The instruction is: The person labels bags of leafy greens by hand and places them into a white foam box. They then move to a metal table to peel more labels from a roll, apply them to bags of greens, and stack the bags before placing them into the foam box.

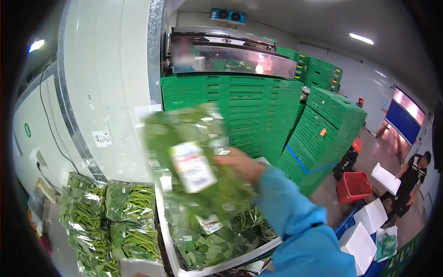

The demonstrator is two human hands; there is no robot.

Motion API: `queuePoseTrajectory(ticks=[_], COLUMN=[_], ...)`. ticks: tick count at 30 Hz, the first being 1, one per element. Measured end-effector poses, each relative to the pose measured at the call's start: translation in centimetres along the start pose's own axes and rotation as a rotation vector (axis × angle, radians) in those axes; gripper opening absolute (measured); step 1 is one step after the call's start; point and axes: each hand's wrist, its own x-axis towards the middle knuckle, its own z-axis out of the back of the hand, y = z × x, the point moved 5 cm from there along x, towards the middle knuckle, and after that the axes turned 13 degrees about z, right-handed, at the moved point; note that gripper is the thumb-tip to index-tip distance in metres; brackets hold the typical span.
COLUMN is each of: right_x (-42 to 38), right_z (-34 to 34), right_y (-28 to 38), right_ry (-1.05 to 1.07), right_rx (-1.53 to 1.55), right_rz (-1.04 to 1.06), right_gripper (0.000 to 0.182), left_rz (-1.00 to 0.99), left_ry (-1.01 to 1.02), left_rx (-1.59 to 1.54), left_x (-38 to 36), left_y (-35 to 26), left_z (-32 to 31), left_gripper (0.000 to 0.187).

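My right hand (243,164), in a blue sleeve, grips a clear bag of leafy greens (154,143) by its right side. The bag is raised and blurred, with a white printed label (193,167) facing me. Below it stands a white crate (167,240) holding more bagged greens (198,251), one with a label. To the left, several bags of greens (131,201) with green stems lie in two columns on a pale surface. A skin-coloured sliver at the bottom edge may be my left hand (140,275); its fingers are hidden.
Green crates (258,106) are stacked behind the white crate, with a metal machine (244,60) above them. A white wall panel (110,92) rises at left. At right are a red basket (354,187), white foam boxes (360,244) and a person (413,180) holding a white board.
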Motion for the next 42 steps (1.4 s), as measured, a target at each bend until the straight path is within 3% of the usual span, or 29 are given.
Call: queuePoseTrajectory(ticks=[2,4,9,11,13,14,15,17,19,20,21,22,24,27,30,32,33,35,36,38,40,42], right_x=[-6.2,-9.1,-14.1,-14.7,-14.0,-13.5,-12.4,-11.1,-9.9,-9.3,-9.2,-9.1,-7.9,-6.1,-5.3,-5.0,-5.6,-6.0,-6.9,-7.6,-8.0,-9.4], right_z=[5.0,9.6,14.7,15.9,13.3,13.2,12.7,8.3,5.5,7.5,9.1,6.7,2.2,-3.1,-5.7,-5.9,-5.0,-1.5,0.2,7.0,10.9,9.1], right_y=[3.5,4.6,7.7,8.6,11.1,11.0,11.5,9.9,6.3,0.1,-5.2,-6.9,-9.4,-11.3,-11.0,-9.6,-7.9,-1.4,-1.2,-1.1,-6.9,-7.4], right_ry=[-0.257,-0.247,-0.387,-0.326,0.038,0.217,0.219,0.748,1.198,1.329,1.452,1.529,1.622,1.674,1.622,1.501,1.498,1.012,0.999,0.28,0.077,0.172], right_rx=[-0.042,-0.183,-0.258,-0.278,-0.39,-0.597,-0.593,-0.669,-0.876,-0.807,-0.734,-0.839,-1.095,-1.361,-1.535,-1.61,-1.61,-1.198,-1.214,-1.3,-1.09,-0.947], right_rz=[-0.111,0.1,0.23,0.206,0.061,-0.069,-0.065,-0.328,-0.295,-0.165,-0.035,-0.101,-0.151,-0.044,0.07,0.146,0.136,0.267,0.258,0.235,0.116,-0.082], right_gripper=[0.05,0.047,0.048,0.051,0.052,0.047,0.047,0.043,0.045,0.047,0.05,0.051,0.053,0.056,0.059,0.061,0.061,0.063,0.063,0.066,0.069,0.08], left_rz=[-0.001,-0.033,-0.263,-0.272,-0.424,-0.371,-0.371,-0.378,-0.389,-0.402,-0.403,-0.4,-0.394,-0.352,-0.209,-0.527,-0.529,-0.521,-0.519,-0.511,-0.514,-0.566], left_ry=[0.119,0.218,0.54,0.573,0.601,0.609,0.606,0.608,0.603,0.599,0.603,0.597,0.609,0.624,0.704,0.774,0.781,0.864,0.859,0.885,0.948,0.923], left_rx=[0.044,0.131,0.387,0.409,0.683,0.724,0.729,0.758,0.776,0.791,0.794,0.781,0.767,0.69,0.611,0.71,0.706,0.821,0.854,0.854,0.829,0.733], left_x=[1.0,2.1,4.0,3.8,3.5,3.4,3.3,3.2,3.2,3.2,3.2,3.2,3.1,2.8,2.7,2.8,2.8,3.4,3.7,3.9,4.3,3.5], left_y=[-1.8,-4.0,-2.6,-2.5,-2.0,-1.7,-1.7,-1.5,-1.4,-1.4,-1.4,-1.5,-1.7,-2.6,-3.9,-7.2,-6.6,-4.1,-3.7,-3.1,-2.9,-2.6], left_z=[-4.1,-8.6,-15.8,-18.5,-20.4,-20.7,-20.8,-20.9,-20.9,-20.9,-20.9,-20.9,-21.0,-20.9,-22.1,-25.1,-25.7,-27.3,-27.8,-28.4,-29.1,-29.6], left_gripper=[0.014,0.012,0.016,0.017,0.023,0.025,0.025,0.025,0.024,0.024,0.024,0.024,0.024,0.023,0.023,0.014,0.014,0.015,0.016,0.018,0.023,0.024])
